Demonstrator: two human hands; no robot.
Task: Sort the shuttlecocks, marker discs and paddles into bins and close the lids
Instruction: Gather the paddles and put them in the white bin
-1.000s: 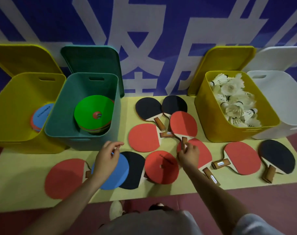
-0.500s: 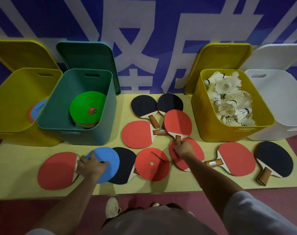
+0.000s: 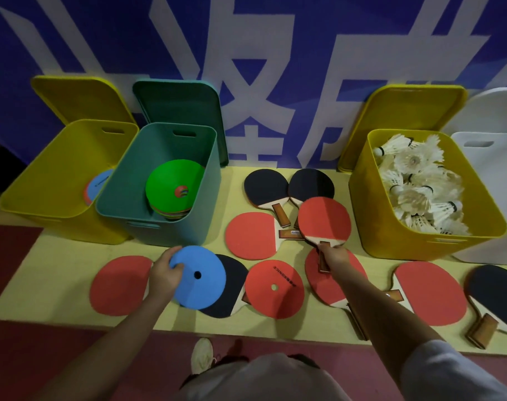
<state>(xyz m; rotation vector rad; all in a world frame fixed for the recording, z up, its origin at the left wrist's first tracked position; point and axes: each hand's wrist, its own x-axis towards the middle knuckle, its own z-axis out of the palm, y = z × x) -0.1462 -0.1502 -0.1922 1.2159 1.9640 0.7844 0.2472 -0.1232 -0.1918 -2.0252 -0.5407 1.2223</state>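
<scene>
yellow surface [image 3: 58, 256] carrying four open bins along its far edge; teal bin [image 3: 171, 227] holds stacked discs; right hand [image 3: 333, 256], fingers curled round the handle, holds a red paddle [image 3: 324, 218] with blade pointing away, long axis near-to-far; left hand [image 3: 165, 273] pinches the left rim of a blue marker disc [image 3: 200, 276], lying near the front edge, partly over a black paddle [image 3: 232, 287]

Blue disc [image 3: 198, 277], red paddle [image 3: 324, 219] (teal bin [image 3: 162, 224]).
</scene>
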